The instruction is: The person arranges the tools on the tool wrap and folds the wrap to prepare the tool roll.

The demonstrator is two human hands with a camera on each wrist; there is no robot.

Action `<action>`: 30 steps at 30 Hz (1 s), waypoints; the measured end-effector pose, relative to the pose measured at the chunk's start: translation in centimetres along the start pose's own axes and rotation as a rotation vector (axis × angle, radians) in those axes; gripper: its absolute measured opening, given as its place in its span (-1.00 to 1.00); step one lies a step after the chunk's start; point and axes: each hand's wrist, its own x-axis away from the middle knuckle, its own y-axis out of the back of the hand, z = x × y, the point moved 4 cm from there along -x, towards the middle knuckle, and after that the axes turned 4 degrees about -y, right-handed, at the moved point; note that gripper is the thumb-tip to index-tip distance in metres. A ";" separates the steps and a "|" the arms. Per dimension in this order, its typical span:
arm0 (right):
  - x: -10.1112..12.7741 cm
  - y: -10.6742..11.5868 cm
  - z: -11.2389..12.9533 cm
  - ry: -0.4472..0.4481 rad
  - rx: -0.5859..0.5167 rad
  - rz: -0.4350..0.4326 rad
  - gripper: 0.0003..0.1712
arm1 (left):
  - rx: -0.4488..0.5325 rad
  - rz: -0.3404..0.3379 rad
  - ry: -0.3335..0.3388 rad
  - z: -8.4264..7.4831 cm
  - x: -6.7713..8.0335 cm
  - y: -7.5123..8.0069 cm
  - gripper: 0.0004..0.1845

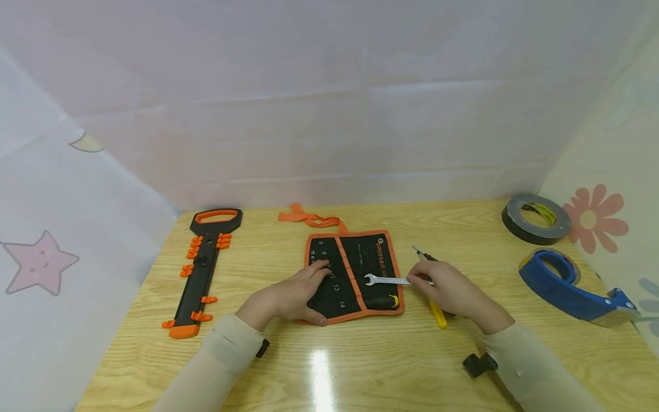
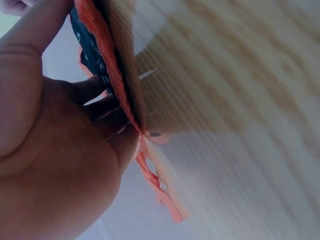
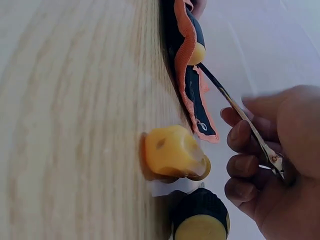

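Observation:
A black tool pouch [image 1: 369, 252] with orange edging and printed size numbers lies flat on the table. My left hand [image 1: 298, 292] rests on its left part, fingers spread over the fabric and thumb at the near edge; in the left wrist view the palm stands beside the orange edging [image 2: 107, 50]. Between thumb and fingers my right hand [image 1: 448, 286] pinches a silver wrench [image 1: 386, 280], its open end pointing left over the pouch. A black tool handle with a yellow end [image 3: 198, 54] sits in the pouch's near right corner. Under the right hand lies a yellow-handled tool [image 1: 437, 313].
Beside that tool is a black-and-yellow handle [image 3: 202, 220]. A black rack with orange clips [image 1: 198, 280] lies at the left. To the right are a roll of dark tape [image 1: 535, 232] and a blue tape dispenser [image 1: 566, 292]. An orange strap [image 1: 309, 217] trails behind the pouch.

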 end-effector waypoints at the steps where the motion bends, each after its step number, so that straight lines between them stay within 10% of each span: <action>1: 0.0 0.0 0.1 0.008 0.010 0.004 -0.87 | -0.001 0.000 0.000 0.0 0.0 0.0 0.18; 30: -0.4 -1.3 1.0 0.229 0.161 0.024 -0.79 | -0.012 -0.002 0.004 0.1 0.0 -0.1 0.18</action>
